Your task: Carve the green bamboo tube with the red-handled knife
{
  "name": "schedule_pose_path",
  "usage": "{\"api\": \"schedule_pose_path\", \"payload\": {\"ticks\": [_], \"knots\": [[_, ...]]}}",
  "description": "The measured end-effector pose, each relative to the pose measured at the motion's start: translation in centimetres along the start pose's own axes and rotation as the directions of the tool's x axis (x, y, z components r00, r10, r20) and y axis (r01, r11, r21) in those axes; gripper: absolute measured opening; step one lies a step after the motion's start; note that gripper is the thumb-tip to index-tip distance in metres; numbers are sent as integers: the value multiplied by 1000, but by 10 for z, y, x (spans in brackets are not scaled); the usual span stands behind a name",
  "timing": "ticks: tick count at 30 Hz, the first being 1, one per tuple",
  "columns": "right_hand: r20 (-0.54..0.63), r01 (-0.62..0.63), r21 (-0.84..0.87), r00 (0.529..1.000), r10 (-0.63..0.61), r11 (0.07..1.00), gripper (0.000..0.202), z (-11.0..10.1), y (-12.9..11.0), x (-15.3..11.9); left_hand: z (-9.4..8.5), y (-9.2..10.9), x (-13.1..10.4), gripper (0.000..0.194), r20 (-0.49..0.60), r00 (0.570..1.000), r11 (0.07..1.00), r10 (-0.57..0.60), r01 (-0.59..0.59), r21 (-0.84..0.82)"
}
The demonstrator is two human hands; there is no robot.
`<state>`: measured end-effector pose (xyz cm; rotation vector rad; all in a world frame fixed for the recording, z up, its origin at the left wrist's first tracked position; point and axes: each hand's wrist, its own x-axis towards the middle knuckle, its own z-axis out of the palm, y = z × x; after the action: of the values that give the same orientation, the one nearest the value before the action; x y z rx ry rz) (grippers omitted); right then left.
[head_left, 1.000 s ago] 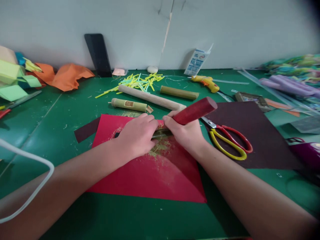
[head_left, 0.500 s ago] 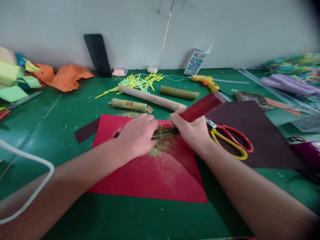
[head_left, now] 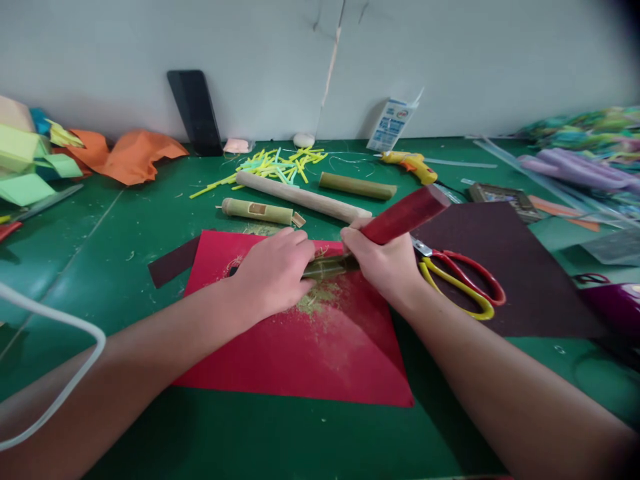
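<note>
My left hand is closed over a green bamboo tube, pressing it down on a red sheet. A dark end pokes out at the hand's left side. In my right hand is a tool with a thick red wooden handle, tilted up to the right. Its working end is hidden by my fingers, at the tube's right part. Greenish shavings lie on the sheet below the tube. Behind my hands rest a notched bamboo piece and a pale wooden rod.
Scissors with red and yellow handles lie on a dark sheet at right. Farther back are another bamboo tube, yellow strips, a glue gun and a leaning phone. A white cable curves at left.
</note>
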<state>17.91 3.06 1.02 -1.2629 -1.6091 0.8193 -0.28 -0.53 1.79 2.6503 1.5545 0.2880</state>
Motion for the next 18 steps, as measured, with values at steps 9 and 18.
{"api": "schedule_pose_path", "payload": {"ticks": [9,18], "knots": [[17,-16,26,1000,16,1000,27,-3,-1,3,0,2,1,22,8,1000,1000,-12,12,-3],[9,-14,39,1000,14,999,26,-3,1,0,-2,2,1,21,41,999,1000,-26,27,-8]]}}
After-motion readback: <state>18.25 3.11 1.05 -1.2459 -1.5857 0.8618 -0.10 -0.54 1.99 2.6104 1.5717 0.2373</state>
